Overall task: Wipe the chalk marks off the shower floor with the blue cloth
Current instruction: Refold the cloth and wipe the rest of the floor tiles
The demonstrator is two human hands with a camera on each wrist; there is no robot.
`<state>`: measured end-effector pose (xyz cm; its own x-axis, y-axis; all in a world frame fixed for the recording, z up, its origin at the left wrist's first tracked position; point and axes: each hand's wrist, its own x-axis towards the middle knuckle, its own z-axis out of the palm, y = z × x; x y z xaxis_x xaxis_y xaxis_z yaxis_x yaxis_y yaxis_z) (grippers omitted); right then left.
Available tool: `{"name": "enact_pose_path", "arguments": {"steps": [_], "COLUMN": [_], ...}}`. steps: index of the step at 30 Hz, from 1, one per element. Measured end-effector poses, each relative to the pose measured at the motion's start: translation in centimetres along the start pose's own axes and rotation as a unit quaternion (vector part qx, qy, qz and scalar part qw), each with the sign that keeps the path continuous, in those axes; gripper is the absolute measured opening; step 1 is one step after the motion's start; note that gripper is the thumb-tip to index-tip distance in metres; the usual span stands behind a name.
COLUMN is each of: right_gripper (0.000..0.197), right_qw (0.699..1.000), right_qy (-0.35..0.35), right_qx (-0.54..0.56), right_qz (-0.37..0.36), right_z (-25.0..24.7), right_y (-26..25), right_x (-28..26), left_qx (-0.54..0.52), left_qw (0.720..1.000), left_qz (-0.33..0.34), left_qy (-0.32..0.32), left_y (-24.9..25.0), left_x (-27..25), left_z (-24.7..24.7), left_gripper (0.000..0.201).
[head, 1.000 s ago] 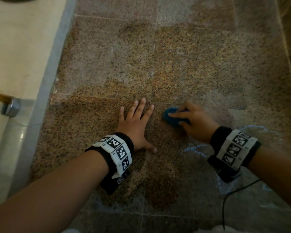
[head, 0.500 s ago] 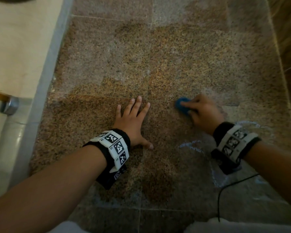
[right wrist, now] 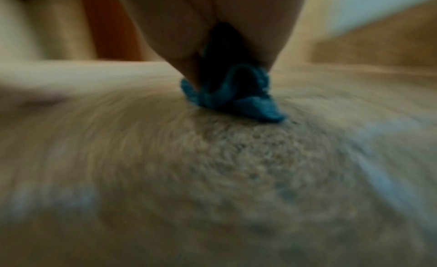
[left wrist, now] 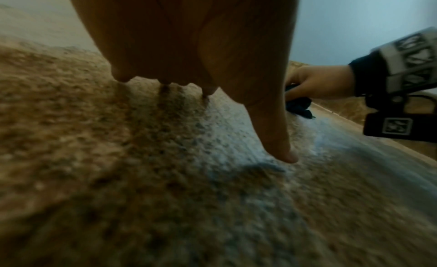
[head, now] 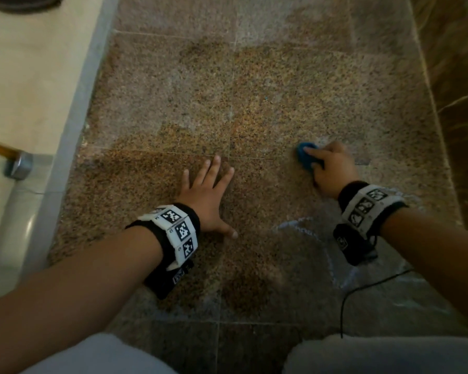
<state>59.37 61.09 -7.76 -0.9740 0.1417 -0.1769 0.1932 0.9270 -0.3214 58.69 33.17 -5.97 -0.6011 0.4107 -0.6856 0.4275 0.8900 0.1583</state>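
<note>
Blue cloth [head: 305, 157], bunched, pokes out ahead of the right hand [head: 331, 171], whose curled fingers clamp it against the speckled granite shower floor [head: 281, 103]. Pale chalk marks [head: 300, 225] lie behind that wrist. The left hand [head: 208, 195] rests flat, fingers spread, beside it.

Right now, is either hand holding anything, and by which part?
The right hand holds the bunched blue cloth, fingers curled over its top, pressing it to the floor. The left hand holds nothing; it rests flat on the floor.
</note>
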Motion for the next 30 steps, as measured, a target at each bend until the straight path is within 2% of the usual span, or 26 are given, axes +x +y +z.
{"name": "enact_pose_path", "arguments": {"steps": [1,3,5,7,8,9,11,13,15,17,20,22,24,26,28,30], "right_gripper": [0.041,0.042,0.040,0.040,0.039,0.039,0.039,0.040,0.041,0.039,0.043,0.041,0.038,0.038,0.037,0.035], "right_qw": [1.000,0.999,0.994,0.966,0.947,0.941,0.963,0.993,0.999,0.997,0.971,0.949,0.956,0.984,0.997,0.997], "right_qy": [0.003,-0.024,-0.055,-0.111,-0.153,-0.173,-0.141,-0.063,-0.037,-0.066,-0.132,-0.182,-0.163,-0.086,-0.049,-0.053], "right_qx": [-0.009,-0.023,0.011,0.021,0.008,-0.005,-0.006,0.005,0.000,0.004,0.018,0.014,0.020,0.041,0.034,0.019], "right_qz": [0.030,0.017,-0.089,-0.233,-0.281,-0.291,-0.228,-0.104,-0.022,-0.039,-0.200,-0.258,-0.242,-0.151,-0.058,-0.061], "right_z": [-0.1,0.6,2.0,3.2,3.3,2.9,2.2,1.2,1.0,1.8,3.5,3.5,2.9,2.1,1.8,2.3], "right_y": [0.2,-1.2,-3.5,-5.0,-4.9,-4.5,-3.0,-1.3,-1.1,-2.9,-6.2,-6.3,-5.3,-3.4,-1.9,-2.4], "right_x": [-0.1,-1.7,-5.2,-8.5,-9.1,-8.8,-6.8,-4.2,-3.5,-5.0,-9.5,-10.2,-8.3,-5.9,-5.1,-6.5], "left_qx": [0.002,0.007,0.022,0.032,0.033,0.032,0.028,0.025,0.029,0.030,0.035,0.037,0.036,0.031,0.029,0.030], "left_qw": [1.000,1.000,0.999,0.999,0.999,0.999,0.999,0.999,0.999,0.999,0.999,0.999,0.999,0.999,0.999,0.999], "left_qz": [0.010,0.026,0.027,0.021,0.019,0.018,0.019,0.023,0.023,0.019,0.012,0.009,0.008,0.006,0.006,0.006], "left_qy": [-0.002,-0.013,-0.020,-0.020,-0.021,-0.022,-0.023,-0.025,-0.027,-0.024,-0.027,-0.028,-0.030,-0.032,-0.033,-0.032], "left_y": [0.5,1.2,1.4,1.1,1.1,1.1,1.0,0.9,0.8,0.9,1.0,1.1,1.2,1.3,1.3,1.4], "left_x": [-0.2,-0.7,-1.1,-1.3,-1.4,-1.5,-1.5,-1.6,-1.6,-1.6,-1.6,-1.6,-1.7,-1.7,-1.6,-1.6], "left_z": [0.3,1.1,2.2,2.7,2.7,2.6,2.5,2.5,2.5,2.4,2.4,2.3,2.2,2.0,1.9,1.9], "left_gripper": [0.139,0.141,0.142,0.140,0.139,0.138,0.138,0.138,0.137,0.138,0.138,0.138,0.138,0.138,0.139,0.139]}}
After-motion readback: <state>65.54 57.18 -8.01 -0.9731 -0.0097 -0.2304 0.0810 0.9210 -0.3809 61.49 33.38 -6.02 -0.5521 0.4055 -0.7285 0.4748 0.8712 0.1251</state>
